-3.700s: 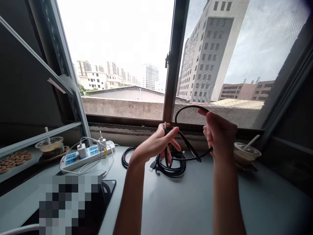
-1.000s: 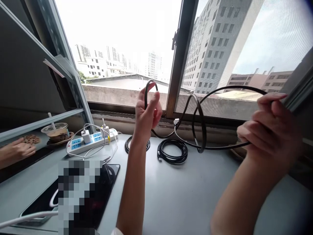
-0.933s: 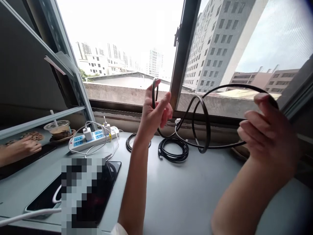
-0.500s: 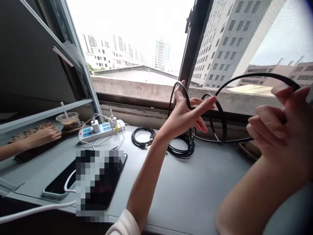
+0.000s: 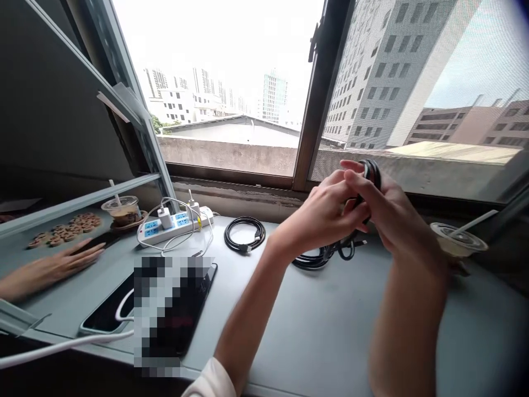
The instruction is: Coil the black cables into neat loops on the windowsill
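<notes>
The black cable (image 5: 372, 172) has just been drawn in from wide, open loops to a compact bundle, held up between the two hands, above the surface (image 5: 322, 331) and in front of the window frame (image 5: 318, 110); with that, far less of its length is left loose. The right hand (image 5: 400, 218) is folded about the bundle, its thumb pressed towards the other fingers. The left hand (image 5: 326, 215) is brought against it with fingers bent, but how firmly they are closed cannot be told, as their tips are partly hidden. Beyond the left forearm, a dark tablet (image 5: 200, 295) is laid flat, partly masked by pixelation, and a white power strip (image 5: 176, 226) is set near the wall. Two black coils are seen: one nearby (image 5: 244, 234), fully exposed, the other (image 5: 312, 262) partly covered by the hands. Below the bundle, a small connector (image 5: 361, 243) is left hanging or lying; which cannot be told. No brand or writing can be read.
</notes>
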Action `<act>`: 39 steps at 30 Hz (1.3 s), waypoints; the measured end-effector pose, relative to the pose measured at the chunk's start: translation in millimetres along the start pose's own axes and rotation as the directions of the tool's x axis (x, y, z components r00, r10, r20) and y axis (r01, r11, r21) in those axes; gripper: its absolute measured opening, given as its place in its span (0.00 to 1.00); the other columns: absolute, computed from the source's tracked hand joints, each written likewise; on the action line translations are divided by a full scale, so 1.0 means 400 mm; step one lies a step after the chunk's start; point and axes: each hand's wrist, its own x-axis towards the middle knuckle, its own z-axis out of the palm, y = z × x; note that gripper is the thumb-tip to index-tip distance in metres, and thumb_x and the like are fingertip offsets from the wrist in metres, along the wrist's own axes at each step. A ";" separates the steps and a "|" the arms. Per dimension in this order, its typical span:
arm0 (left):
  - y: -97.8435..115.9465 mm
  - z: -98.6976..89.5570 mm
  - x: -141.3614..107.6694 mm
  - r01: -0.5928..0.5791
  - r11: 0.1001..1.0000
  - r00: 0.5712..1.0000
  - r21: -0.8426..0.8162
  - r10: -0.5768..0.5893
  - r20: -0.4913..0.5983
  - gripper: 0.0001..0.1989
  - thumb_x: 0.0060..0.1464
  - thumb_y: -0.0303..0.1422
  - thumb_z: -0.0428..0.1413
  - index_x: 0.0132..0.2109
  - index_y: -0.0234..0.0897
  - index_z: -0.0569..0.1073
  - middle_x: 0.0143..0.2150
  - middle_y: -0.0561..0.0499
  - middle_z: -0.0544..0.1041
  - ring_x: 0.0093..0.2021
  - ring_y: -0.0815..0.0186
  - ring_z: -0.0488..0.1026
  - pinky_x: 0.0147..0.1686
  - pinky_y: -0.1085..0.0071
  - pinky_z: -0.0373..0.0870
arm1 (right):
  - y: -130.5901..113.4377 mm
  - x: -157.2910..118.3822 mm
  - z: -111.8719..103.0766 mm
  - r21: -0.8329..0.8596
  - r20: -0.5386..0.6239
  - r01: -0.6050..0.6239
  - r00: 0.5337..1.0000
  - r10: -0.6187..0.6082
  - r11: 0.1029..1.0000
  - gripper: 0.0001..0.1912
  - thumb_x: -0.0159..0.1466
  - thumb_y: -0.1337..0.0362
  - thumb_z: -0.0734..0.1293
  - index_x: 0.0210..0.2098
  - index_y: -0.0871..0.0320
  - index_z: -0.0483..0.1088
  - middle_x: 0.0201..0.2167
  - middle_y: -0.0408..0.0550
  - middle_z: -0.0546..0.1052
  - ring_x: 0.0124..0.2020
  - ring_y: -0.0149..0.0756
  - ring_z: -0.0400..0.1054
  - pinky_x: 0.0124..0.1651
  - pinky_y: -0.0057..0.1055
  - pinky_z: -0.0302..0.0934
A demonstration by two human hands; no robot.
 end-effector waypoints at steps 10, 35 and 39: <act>-0.052 0.012 0.020 -0.075 0.997 0.988 0.017 0.072 0.140 0.13 0.55 0.29 0.52 0.47 0.35 0.73 0.49 0.45 0.67 0.49 0.64 0.67 0.47 0.71 0.67 | 0.029 0.007 -0.041 -0.209 -0.133 -0.121 0.987 0.095 0.970 0.40 0.58 0.41 0.59 0.64 0.50 0.49 0.58 0.50 0.62 0.52 0.46 0.64 0.36 0.30 0.69; -0.108 -0.117 0.033 -0.203 0.630 0.561 -0.749 -0.552 -0.617 0.27 0.27 0.10 0.37 0.32 0.36 0.67 0.38 0.53 0.75 0.46 0.66 0.74 0.51 0.63 0.68 | 0.091 0.039 -0.173 -0.002 0.080 -0.211 0.974 0.210 0.978 0.27 0.55 0.52 0.67 0.48 0.64 0.68 0.22 0.38 0.61 0.15 0.20 0.51 0.13 0.20 0.51; -0.096 -0.131 0.027 -0.243 0.524 0.546 -0.817 -0.622 -0.561 0.24 0.31 0.09 0.37 0.30 0.36 0.66 0.42 0.53 0.75 0.52 0.64 0.70 0.52 0.60 0.66 | 0.086 0.025 -0.180 -0.132 -0.008 -0.223 0.975 0.224 0.966 0.25 0.55 0.52 0.66 0.45 0.65 0.69 0.22 0.40 0.63 0.15 0.21 0.52 0.12 0.20 0.51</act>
